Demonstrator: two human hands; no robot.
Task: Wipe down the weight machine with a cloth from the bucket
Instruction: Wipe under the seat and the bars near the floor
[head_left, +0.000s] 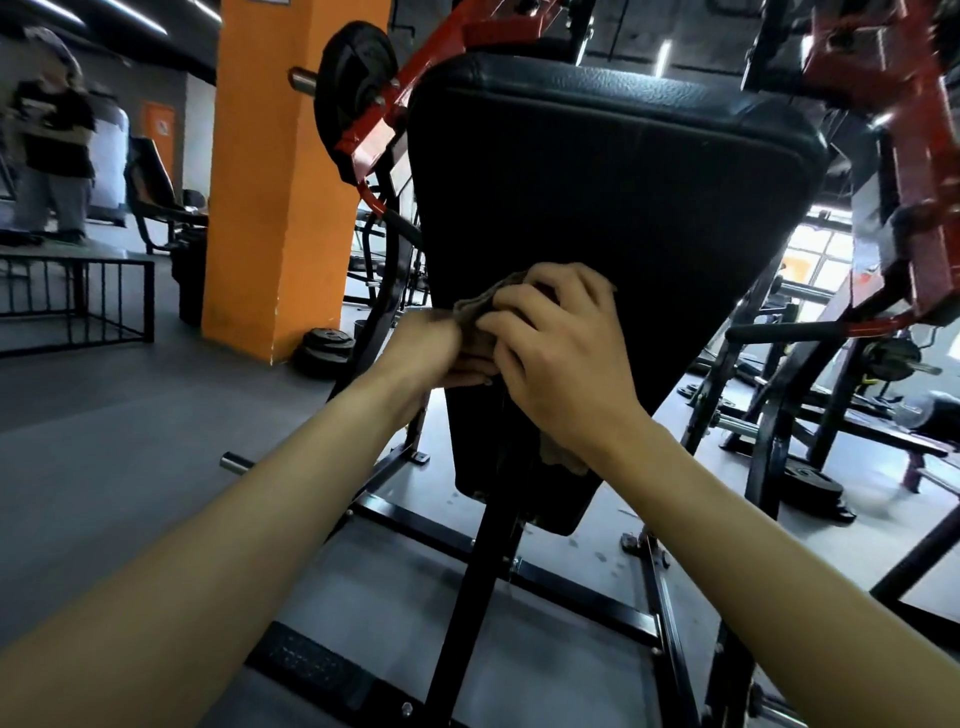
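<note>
— Hands?
— Right hand (561, 353) and left hand (431, 348) both curled on the brownish cloth (475, 312), bunched at the lower black back pad (597, 182).
— Around?
— Red lever arm (366, 140) and weight plate (356, 73) up left, orange pillar (260, 182) beyond. Open grey floor (104, 441) far left; black base frame (571, 577) below.

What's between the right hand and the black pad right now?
Head view: the cloth, bunched under the right hand, lies between it and the black pad; the left hand holds it too.
</note>
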